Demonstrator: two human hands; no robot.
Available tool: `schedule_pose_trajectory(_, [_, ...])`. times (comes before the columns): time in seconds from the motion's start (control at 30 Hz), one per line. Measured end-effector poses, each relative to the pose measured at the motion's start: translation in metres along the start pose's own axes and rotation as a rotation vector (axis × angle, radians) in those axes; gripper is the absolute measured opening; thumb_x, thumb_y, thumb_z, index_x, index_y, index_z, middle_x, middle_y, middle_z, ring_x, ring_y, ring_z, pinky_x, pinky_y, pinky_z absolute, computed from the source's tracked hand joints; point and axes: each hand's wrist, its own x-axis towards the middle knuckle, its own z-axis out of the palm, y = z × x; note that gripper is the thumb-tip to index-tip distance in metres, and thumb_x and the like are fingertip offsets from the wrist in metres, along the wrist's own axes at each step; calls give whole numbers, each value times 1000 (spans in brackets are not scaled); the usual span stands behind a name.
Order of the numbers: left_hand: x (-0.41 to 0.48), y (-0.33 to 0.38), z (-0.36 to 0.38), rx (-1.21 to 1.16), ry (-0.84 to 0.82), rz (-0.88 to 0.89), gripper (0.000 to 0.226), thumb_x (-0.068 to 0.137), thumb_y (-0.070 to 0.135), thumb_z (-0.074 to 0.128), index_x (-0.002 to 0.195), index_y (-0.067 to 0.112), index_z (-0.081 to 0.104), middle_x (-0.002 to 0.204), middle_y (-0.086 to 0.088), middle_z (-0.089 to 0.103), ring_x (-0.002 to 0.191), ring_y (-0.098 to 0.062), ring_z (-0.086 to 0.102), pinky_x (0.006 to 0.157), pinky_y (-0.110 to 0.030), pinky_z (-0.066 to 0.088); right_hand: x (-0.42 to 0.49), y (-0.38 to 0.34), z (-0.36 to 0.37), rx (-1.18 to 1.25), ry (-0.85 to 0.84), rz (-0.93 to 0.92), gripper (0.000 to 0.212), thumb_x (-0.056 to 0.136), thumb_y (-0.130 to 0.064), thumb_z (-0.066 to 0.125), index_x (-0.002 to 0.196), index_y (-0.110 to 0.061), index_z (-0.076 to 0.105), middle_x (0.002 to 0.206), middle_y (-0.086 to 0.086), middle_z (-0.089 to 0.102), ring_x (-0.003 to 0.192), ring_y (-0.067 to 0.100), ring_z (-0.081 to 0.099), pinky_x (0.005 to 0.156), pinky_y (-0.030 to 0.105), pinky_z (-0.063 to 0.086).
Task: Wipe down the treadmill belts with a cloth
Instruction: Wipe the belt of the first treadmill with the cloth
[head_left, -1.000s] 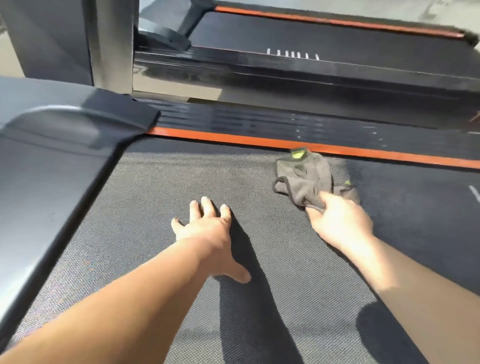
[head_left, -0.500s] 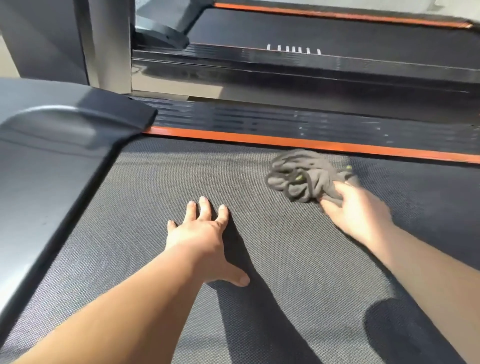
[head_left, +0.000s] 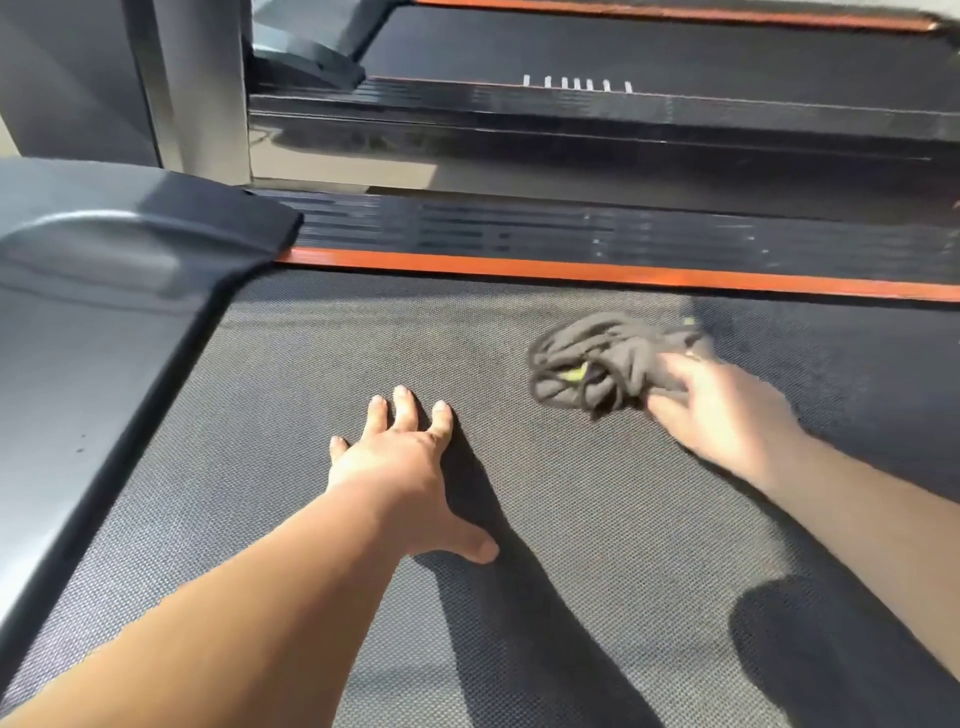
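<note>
Plants the left hand (head_left: 405, 467) flat on the treadmill belt (head_left: 311, 395), fingers straight and spread, thumb out to the side, grasping nothing. Clutches a bunched dark grey cloth (head_left: 592, 364) in the right hand (head_left: 727, 415), fingers curled into its near right edge, and holds it down on the belt towards the far right, near the orange stripe (head_left: 571, 270) but not touching it. Carries a fleck of yellow-green among the folds; looks a little blurred around the right hand. Works on a grey, finely textured surface under hard sunlight, with sharp dark shadows of both forearms across it and a darker patch of belt to the right of the cloth. Faces, just beyond the orange stripe along the belt's far edge, a black ribbed side rail (head_left: 519, 228), and past that a second treadmill belt (head_left: 675, 52) with an orange edge of its own and a short row of white marks (head_left: 576, 83). Has a smooth grey motor cover (head_left: 93, 322) on the left, its dark corner lapping over the start of the rail, and a grey upright post (head_left: 202, 88) behind it.
</note>
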Motion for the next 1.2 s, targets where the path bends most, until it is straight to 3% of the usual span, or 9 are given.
schedule_pose_trajectory(0.1, [0,0,-1,2,-5,-2,161,44,89,78,161,34,-17,168,-6,-28,156,-30,-22,124,-66,8,-4,-24,10,-81,150,166,31,96,-51,55,105,-21,63,99,12,71,92,36,69,70,39,55])
schedule_pose_trajectory(0.2, [0,0,-3,4,-19,-2,161,44,89,77,161,33,-19,167,-6,-29,156,-31,-22,124,-66,8,-46,-70,27,-191,240,-31,31,85,-43,72,91,-13,67,77,10,69,74,33,69,61,36,53])
schedule_pose_trajectory(0.37, [0,0,-1,-1,9,0,161,43,89,78,162,33,-16,168,-6,-27,156,-31,-21,124,-67,9,-60,-24,19,-104,183,-488,46,73,-35,75,118,-25,76,109,3,78,109,24,73,91,42,58])
schedule_pose_trajectory(0.47, [0,-1,0,7,6,2,160,44,90,77,162,33,-16,169,-6,-26,157,-30,-20,124,-66,10,-20,5,-5,-75,18,-114,36,88,-38,62,123,-36,67,121,5,73,110,31,69,81,40,56])
schedule_pose_trajectory(0.6, [1,-1,0,8,3,0,161,44,90,77,161,33,-17,168,-6,-28,156,-31,-21,124,-67,9,-12,-33,14,-21,161,225,34,96,-45,54,116,-18,63,108,15,69,103,40,63,79,42,51])
schedule_pose_trajectory(0.73, [1,-1,-1,8,1,0,161,44,90,77,162,33,-16,168,-6,-28,156,-31,-20,124,-66,9,-66,-82,39,-23,268,-141,31,82,-35,75,105,-13,73,96,9,75,99,34,70,90,45,57])
schedule_pose_trajectory(0.83, [2,-2,1,0,11,2,162,42,91,77,162,33,-16,168,-5,-27,157,-31,-20,123,-67,9,-67,-57,33,-18,214,-502,50,78,-39,60,122,-20,75,115,7,77,115,27,70,103,48,52])
schedule_pose_trajectory(1.07, [3,-1,1,8,6,1,161,43,91,77,162,33,-16,168,-6,-27,156,-31,-20,124,-66,10,-13,-56,11,78,118,219,34,98,-48,50,120,-24,60,122,11,65,118,37,59,93,45,49])
schedule_pose_trajectory(1.2, [0,-2,-1,15,-5,10,158,45,91,76,164,30,-9,168,-7,-27,157,-31,-20,124,-66,10,-48,-115,33,5,145,-155,36,91,-40,63,118,-17,67,110,7,72,115,33,64,110,47,45])
